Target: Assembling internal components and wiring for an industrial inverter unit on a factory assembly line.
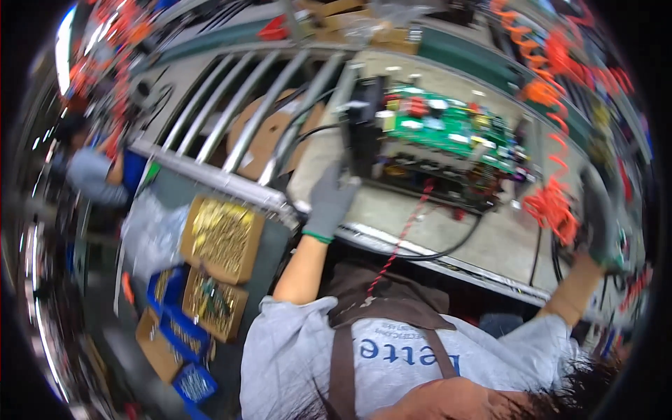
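Note:
An electronic unit with a green circuit board [448, 129] on top and a black end panel [364, 126] lies on the bench. My left hand [332, 203], in a grey glove with a green cuff, is closed at the near lower corner of that black panel. A red-and-black twisted cord [407, 234] runs from the unit's front toward my apron. Far to the right, my right hand [598, 220], also gloved in grey, is raised beside an orange coiled hose [553, 213]. Motion smears its fingers, and I cannot make out anything in them.
Metal rollers [241, 115] adjoin the bench [392, 231] on the left. Cardboard boxes of brass-coloured parts [224, 238], blue bins [183, 332] and a clear plastic bag [154, 234] stand lower left. Another person [94, 171] is at the far left. A black cable [448, 252] crosses the bench's front.

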Tool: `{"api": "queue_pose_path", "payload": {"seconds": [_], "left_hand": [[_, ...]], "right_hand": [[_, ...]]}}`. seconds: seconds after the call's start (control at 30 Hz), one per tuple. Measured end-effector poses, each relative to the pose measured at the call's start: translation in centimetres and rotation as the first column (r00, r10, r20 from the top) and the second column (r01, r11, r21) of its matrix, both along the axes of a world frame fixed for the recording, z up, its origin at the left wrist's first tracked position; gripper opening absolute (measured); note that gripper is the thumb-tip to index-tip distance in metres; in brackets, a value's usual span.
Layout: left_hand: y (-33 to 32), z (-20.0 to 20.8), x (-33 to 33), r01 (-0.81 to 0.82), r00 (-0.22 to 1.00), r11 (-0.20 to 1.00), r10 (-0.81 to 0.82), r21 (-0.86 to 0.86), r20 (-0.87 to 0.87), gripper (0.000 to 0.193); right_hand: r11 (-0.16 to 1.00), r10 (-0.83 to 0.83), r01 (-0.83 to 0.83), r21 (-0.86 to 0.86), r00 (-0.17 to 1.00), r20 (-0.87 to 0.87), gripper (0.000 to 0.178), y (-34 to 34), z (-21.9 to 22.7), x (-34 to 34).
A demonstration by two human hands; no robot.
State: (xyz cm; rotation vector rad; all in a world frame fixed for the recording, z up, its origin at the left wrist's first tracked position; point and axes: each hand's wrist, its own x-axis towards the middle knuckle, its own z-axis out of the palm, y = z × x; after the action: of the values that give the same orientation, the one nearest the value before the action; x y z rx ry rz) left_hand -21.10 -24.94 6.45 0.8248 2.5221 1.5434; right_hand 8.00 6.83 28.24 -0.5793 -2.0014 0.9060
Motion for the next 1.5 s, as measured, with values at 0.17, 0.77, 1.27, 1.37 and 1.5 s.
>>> {"api": "queue_pose_path", "payload": {"seconds": [0.17, 0.77, 1.27, 1.37, 1.5], "left_hand": [[-7.8, 4.5, 2.4, -0.152, 0.984, 0.968, 0.128, -0.2, -0.126, 0.037], [-25.3, 1.5, -3.5, -0.226, 0.922, 0.827, 0.353, -0.514, 0.162, 0.03], [-25.0, 4.3, -2.4, -0.418, 0.886, 0.676, 0.45, -0.607, -0.108, 0.026], [-27.4, 1.9, -3.8, -0.472, 0.868, 0.614, 0.451, -0.633, -0.209, 0.025], [-21.6, 4.7, -0.7, -0.534, 0.836, 0.842, 0.511, 0.079, 0.2, 0.026]], "right_hand": [[0.883, 0.469, -0.391, -0.26, 0.765, 0.44, 0.067, -8.6, -1.7, 2.7], [0.648, 0.707, -0.338, -0.683, 0.6, 0.374, 0.056, -19.6, -17.7, 0.4], [0.736, 0.655, -0.315, -0.599, 0.556, 0.512, 0.063, -20.4, -17.5, 2.2], [0.731, 0.666, -0.342, -0.591, 0.548, 0.506, 0.062, -20.5, -17.4, 2.3], [0.697, 0.694, -0.374, -0.612, 0.566, 0.445, 0.061, -20.8, -18.0, 1.9]]}}
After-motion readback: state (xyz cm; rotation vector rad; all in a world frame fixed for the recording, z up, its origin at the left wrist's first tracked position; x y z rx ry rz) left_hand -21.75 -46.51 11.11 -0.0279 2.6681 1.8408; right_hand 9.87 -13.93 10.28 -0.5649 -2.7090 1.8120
